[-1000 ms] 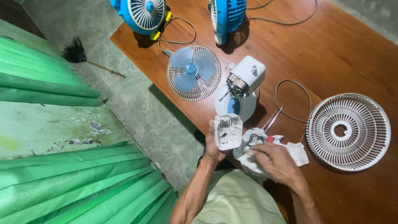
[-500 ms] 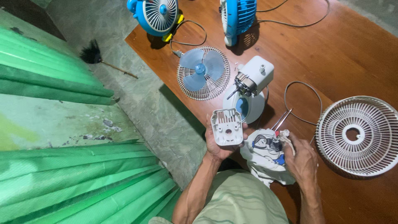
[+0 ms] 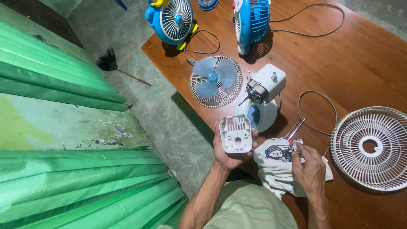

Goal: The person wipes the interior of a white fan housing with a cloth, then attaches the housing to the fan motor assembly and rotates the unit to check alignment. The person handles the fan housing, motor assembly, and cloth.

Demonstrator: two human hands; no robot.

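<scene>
My left hand (image 3: 229, 157) grips a white plastic fan motor cover (image 3: 235, 134), its inner side turned up. My right hand (image 3: 308, 168) rests on a white printed cloth (image 3: 275, 163) on the wooden table (image 3: 356, 59), fingertips pinched at a small red-tipped object at the cloth's upper edge. Just beyond stands the stripped white fan body (image 3: 262, 98) with its bare motor and shaft showing. Thin metal tweezers (image 3: 294, 129) lie beside the cloth.
A white grille (image 3: 373, 146) lies at right. A second grille holding a blue blade (image 3: 215, 80) lies at the table's left edge. Two blue fans (image 3: 173, 19) (image 3: 252, 21) stand at the back with cords. Green sheeting and a black feather duster (image 3: 107, 62) lie left.
My left hand lifted the motor cover clear of the cloth. My right hand slid from the cloth's middle to its right upper edge. The view shifted, moving everything right.
</scene>
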